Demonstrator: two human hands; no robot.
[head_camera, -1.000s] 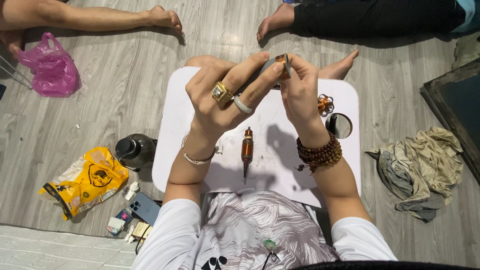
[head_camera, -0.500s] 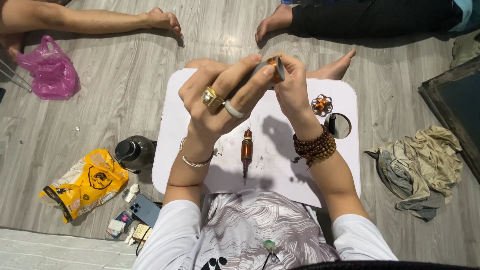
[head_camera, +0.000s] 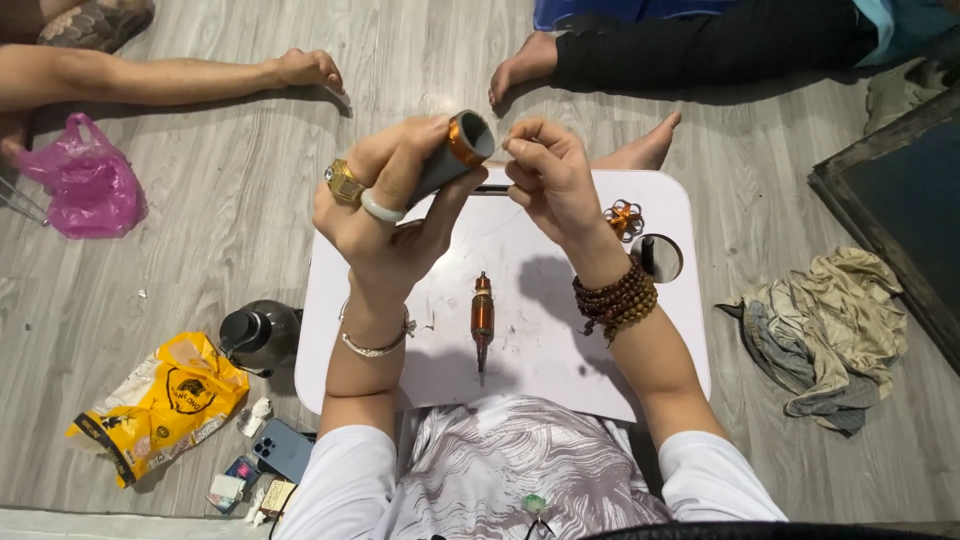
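Note:
My left hand (head_camera: 395, 205), with a gold ring and a pale ring, grips a short grey tube with an orange rim (head_camera: 455, 155), its open end turned to the right. My right hand (head_camera: 550, 175), a brown bead bracelet on its wrist, pinches something thin right at the tube's opening; what it pinches is too small to make out. Both hands are raised above a white lap table (head_camera: 560, 350). On the table lies an orange-brown pen-shaped tool (head_camera: 482, 320), pointing towards me.
A small orange metal part (head_camera: 623, 218) and a round cup hole (head_camera: 660, 257) are at the table's right. On the floor: dark flask (head_camera: 258, 336), yellow bag (head_camera: 160, 402), phone (head_camera: 285, 449), pink bag (head_camera: 85, 185), crumpled cloth (head_camera: 825, 325). Other people's feet (head_camera: 300, 68) lie beyond.
My left hand has turned the tube so its orange-rimmed open end now faces right. The right hand's fingertips have drawn slightly away from it, to the opening's edge.

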